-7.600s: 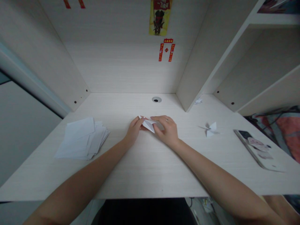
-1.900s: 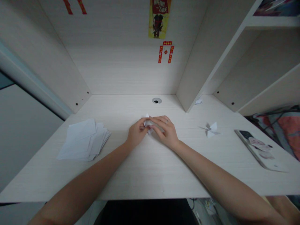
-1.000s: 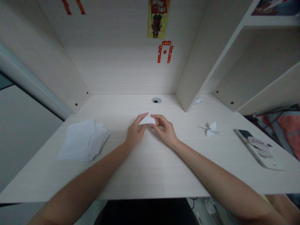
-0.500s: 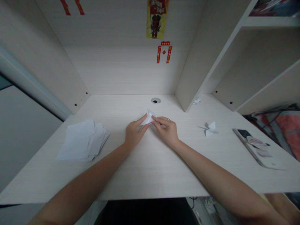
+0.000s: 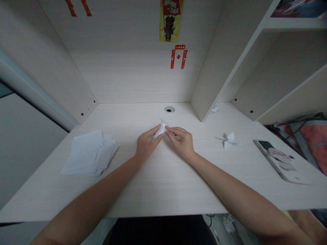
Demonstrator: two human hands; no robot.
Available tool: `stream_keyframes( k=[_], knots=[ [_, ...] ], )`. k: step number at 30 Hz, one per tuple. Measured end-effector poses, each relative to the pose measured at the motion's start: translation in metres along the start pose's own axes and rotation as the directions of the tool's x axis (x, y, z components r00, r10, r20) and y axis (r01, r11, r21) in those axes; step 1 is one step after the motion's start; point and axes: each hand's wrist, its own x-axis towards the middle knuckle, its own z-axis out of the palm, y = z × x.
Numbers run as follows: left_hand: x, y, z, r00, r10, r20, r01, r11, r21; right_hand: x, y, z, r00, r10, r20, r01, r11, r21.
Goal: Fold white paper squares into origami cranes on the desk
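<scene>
Folded white paper (image 5: 162, 128): small, pinched between the two hands, past the middle of the table (image 5: 163, 194) toward its back edge. Cannot tell whether it touches the tabletop. Left hand (image 5: 147, 142): thumb and forefinger closed on the paper's left side, thumb on the near side, forefinger beyond. Right hand (image 5: 182, 140): fingertips and thumb together on the paper's right, near side; ring on one finger. A pointed flap stands clear of both grips, toward the back edge; lower folds partly hidden by fingers. Beyond the paper, by the back edge, a round cable hole (image 5: 169, 109). Toward the left edge, a loose stack of white sheets (image 5: 85, 154), well apart from the hands. Right of the hands, a folded paper piece (image 5: 229, 140); farther out, near the right edge, a phone (image 5: 279, 161) lying flat.
</scene>
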Motion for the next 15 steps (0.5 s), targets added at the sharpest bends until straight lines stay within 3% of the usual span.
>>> stream_keyframes(
  k=[7,15],
  knots=[
    [-0.0004,-0.0032,0.0025,0.998,0.017,-0.060,-0.007,0.987,0.159,0.0010,-0.0045,-0.0015,1.000,0.014,0.012,-0.014,1.000,-0.021],
    [-0.0033,-0.0049,0.0028,0.961,0.259,-0.099,-0.202,0.898,0.390,0.0015,-0.0077,-0.0038,0.999,-0.019,0.029,0.020,0.999,-0.041]
  ],
)
